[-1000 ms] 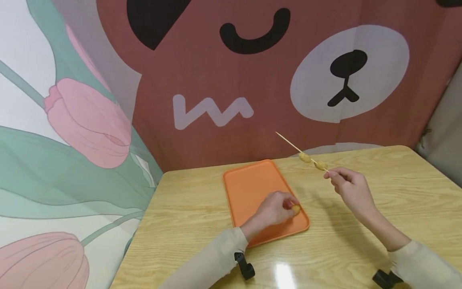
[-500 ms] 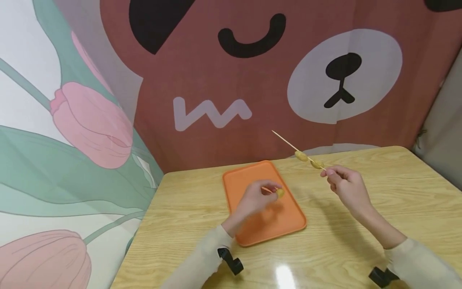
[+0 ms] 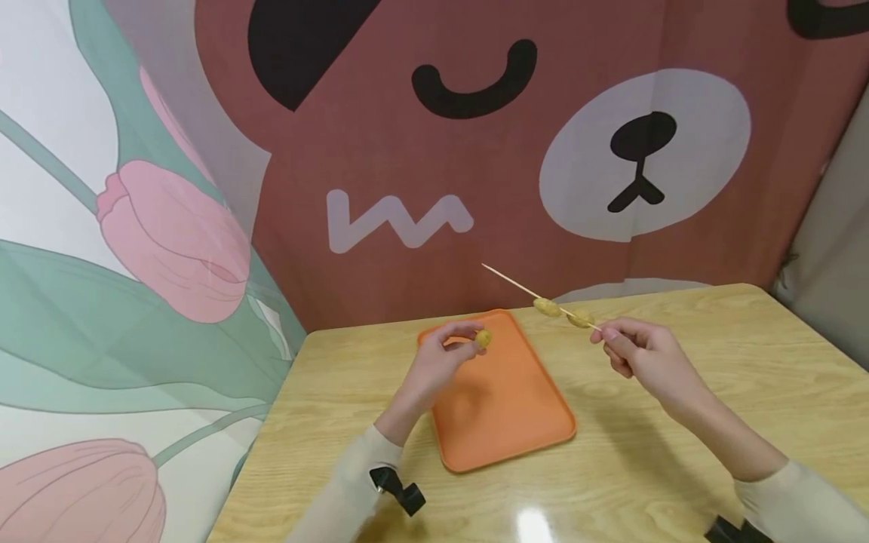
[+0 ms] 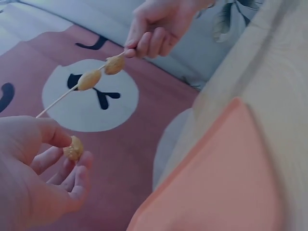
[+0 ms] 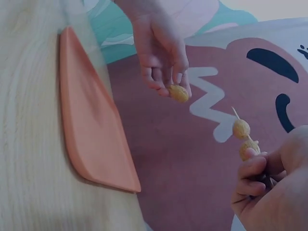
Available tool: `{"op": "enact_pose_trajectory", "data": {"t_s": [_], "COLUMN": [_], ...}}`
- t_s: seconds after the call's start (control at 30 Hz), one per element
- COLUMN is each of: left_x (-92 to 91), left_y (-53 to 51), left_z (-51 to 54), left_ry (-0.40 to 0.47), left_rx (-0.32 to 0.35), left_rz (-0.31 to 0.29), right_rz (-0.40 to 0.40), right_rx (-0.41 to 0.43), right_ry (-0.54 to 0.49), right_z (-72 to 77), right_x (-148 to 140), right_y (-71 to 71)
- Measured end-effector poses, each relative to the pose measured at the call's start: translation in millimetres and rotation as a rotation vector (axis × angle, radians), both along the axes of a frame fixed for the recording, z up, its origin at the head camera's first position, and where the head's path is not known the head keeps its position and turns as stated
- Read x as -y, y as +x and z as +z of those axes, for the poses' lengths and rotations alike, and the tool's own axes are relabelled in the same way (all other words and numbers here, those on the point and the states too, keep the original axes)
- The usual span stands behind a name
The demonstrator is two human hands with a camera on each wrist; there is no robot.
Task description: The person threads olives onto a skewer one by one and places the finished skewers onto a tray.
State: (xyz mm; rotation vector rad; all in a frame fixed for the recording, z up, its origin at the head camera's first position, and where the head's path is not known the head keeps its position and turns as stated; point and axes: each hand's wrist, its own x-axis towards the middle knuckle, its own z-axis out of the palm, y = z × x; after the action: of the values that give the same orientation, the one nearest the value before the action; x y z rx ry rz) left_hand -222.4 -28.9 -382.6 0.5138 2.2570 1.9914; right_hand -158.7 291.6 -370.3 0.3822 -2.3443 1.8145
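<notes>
Above the orange tray my left hand (image 3: 440, 356) pinches a small, yellow-brown oval ball of food (image 3: 483, 338) between thumb and fingertips; its exact kind is unclear. The same ball (image 4: 73, 148) shows a rough, lumpy surface in the left wrist view. To the right, my right hand (image 3: 645, 359) pinches a thin wooden skewer (image 3: 511, 281) near its lower end. Two similar oval balls (image 3: 547, 307) are threaded on it, one close to the fingertips. The skewer's pointed end slants up and left, apart from the loose ball.
The orange tray (image 3: 505, 422) lies on a wood-grain table (image 3: 339, 422), its far end near the back edge. A cloth with a printed bear (image 3: 380, 151) hangs behind the table. Black camera mounts (image 3: 399, 492) sit on the wrists.
My left hand has lifted the oval ball from near the tray's right edge and carried it left and up. The right hand holds the skewer, whose tip has shifted slightly left and lower.
</notes>
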Motion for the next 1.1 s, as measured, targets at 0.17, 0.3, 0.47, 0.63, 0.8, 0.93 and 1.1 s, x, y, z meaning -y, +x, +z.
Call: {"op": "enact_pose_trajectory", "data": {"t_s": [0.17, 0.3, 0.47, 0.63, 0.8, 0.93, 1.1], "left_x": [14.5, 22.7, 31.4, 37.2, 38.2, 37.1, 36.7], "left_y": [-2.9, -7.7, -13.5, -16.4, -17.7, -17.7, -17.8], "left_z": [6.1, 10.3, 15.5, 20.5, 22.3, 21.8, 20.2], "left_ry": [0.127, 0.372, 0.629, 0.76, 0.824, 0.849, 0.838], "left_rx": [0.048, 0.152, 0.276, 0.325, 0.363, 0.393, 0.412], "left_rz": [0.039, 0.018, -0.003, -0.054, -0.145, -0.165, -0.136], "right_rz": [0.063, 0.111, 0.149, 0.19, 0.221, 0.223, 0.214], "right_rx": [-0.015, -0.042, -0.052, -0.08, -0.083, -0.069, -0.048], "right_ry": [0.064, 0.085, 0.108, 0.121, 0.122, 0.122, 0.119], "right_z": [7.9, 11.6, 10.6, 4.7, -1.4, -4.0, -5.6], "right_x": [0.6, 1.6, 4.4, 8.3, 11.6, 14.0, 17.2], "right_y": [6.2, 9.5, 11.8, 11.8, 10.0, 8.2, 5.9]}}
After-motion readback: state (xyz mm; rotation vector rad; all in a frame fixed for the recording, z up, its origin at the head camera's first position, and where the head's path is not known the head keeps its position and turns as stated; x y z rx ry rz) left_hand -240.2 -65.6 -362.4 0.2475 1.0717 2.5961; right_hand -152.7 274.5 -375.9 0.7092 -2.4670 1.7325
